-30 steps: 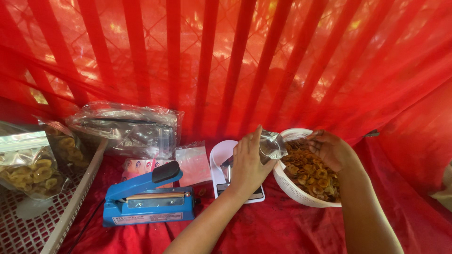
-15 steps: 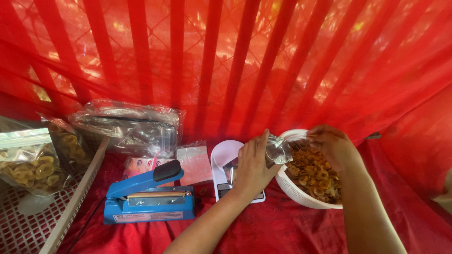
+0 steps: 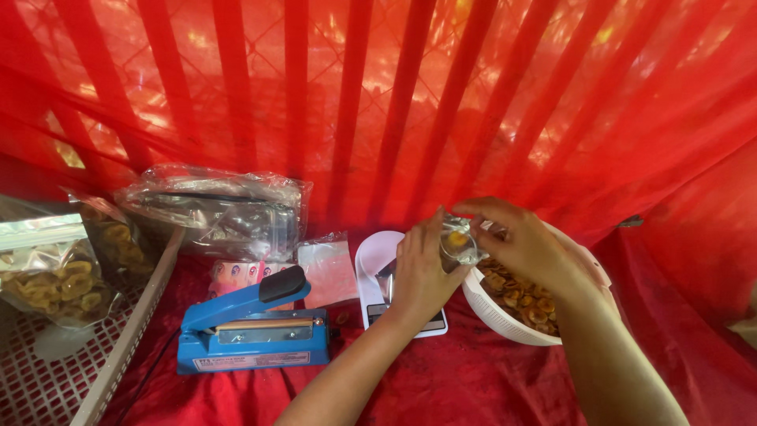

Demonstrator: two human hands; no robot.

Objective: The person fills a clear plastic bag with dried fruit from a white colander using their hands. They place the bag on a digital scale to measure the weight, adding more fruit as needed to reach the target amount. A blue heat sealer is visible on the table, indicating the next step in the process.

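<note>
Left of the white bowl (image 3: 505, 319), the blue heat sealer (image 3: 252, 331) sits with bare red bench (image 3: 473, 386) in front. The left hand (image 3: 418, 272) grips a small clear pouch (image 3: 457, 241) over the bowl's near rim; the right hand (image 3: 528, 244) pinches its mouth, fingers (image 3: 481, 207) above it.

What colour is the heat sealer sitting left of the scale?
Blue, with a black handle tip: the heat sealer shows clearly in the head view, on the red cloth.
</note>
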